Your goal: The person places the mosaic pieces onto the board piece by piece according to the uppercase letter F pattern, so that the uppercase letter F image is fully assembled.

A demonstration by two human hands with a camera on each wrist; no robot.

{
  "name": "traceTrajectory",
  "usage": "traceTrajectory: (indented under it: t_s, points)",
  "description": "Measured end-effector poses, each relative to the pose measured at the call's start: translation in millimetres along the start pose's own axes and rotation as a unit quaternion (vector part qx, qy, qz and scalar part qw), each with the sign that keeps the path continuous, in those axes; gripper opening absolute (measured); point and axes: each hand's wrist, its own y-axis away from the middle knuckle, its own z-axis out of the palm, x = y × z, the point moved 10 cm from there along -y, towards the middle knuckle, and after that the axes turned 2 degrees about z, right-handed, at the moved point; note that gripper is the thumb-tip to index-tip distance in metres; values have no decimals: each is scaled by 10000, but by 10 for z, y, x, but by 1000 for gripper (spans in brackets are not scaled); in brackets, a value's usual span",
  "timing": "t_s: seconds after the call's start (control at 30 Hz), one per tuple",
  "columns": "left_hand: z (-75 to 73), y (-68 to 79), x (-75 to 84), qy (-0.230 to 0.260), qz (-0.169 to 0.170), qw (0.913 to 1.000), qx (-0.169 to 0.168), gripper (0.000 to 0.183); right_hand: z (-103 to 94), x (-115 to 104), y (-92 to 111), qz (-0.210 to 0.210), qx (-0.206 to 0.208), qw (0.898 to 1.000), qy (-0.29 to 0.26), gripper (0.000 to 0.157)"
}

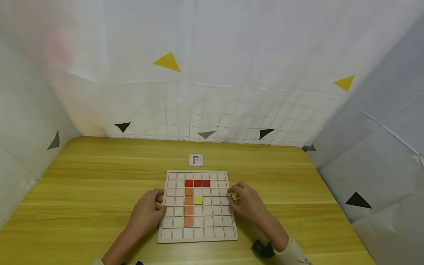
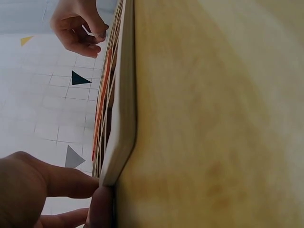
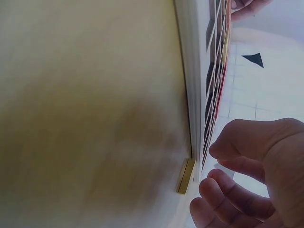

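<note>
A pale wooden grid board lies on the table. Three red tiles form a row on it, with several orange tiles in a column below the leftmost. One yellow tile sits right of that column. My left hand holds the board's left edge with thumb and bent fingertips. By the right edge, my right hand hovers with loosely bent fingers, thumb apart from fingertips and nothing visible between them. Yellow tiles lie on the table beside the board, partly hidden by this hand in the head view.
A small card printed with a coloured grid pattern lies behind the board. White sheets with yellow, black and grey triangles stand behind the table and at its sides. A black strap is at the right wrist.
</note>
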Motion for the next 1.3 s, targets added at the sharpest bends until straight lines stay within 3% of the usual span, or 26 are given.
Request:
traceTrajectory:
  t_s: [0.5,1.3]
  points:
    - [11,-1,-21,75,-76,9999,-26,46,-28,196,29,312,-46,9995,55,27]
    - [0,-5,-20,117,21,9999,42,44,51,191,-9,269,-315,9991,-8,29]
